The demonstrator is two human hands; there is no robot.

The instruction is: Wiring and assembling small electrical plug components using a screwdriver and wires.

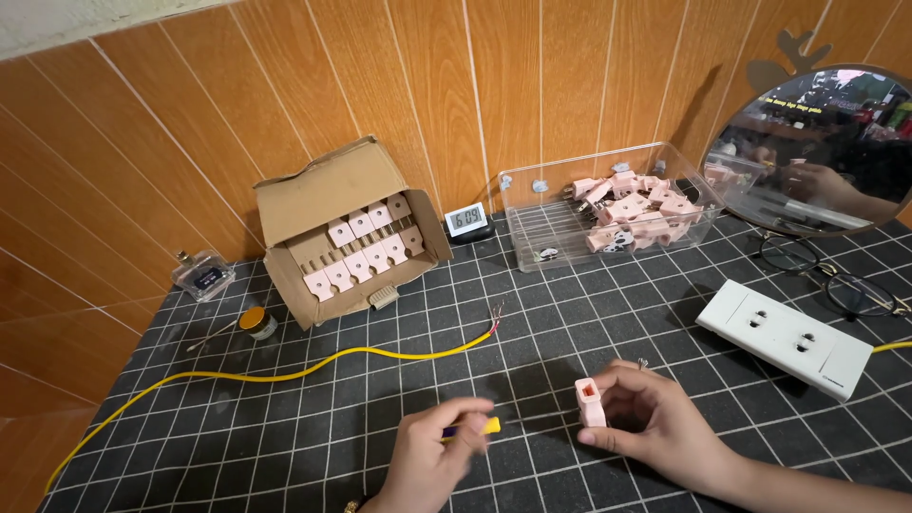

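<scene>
Head view, lower centre: right hand (655,427) grips an upright pink plug (590,402); left hand (432,456), just beside, pinches what looks like a yellow-tipped tool (486,427) aimed at it.

A cardboard box (347,228) of pink plugs sits at about ten o'clock on the gridded mat (285,437), with a small digital clock (466,220) near twelve. A clear plastic bin (608,204) of more pink plugs lies at one o'clock beside a round mirror (817,147) at two. A white socket strip (785,336) and eyeglasses (836,280) lie at three o'clock; a yellow wire (285,373) trails toward nine.
</scene>
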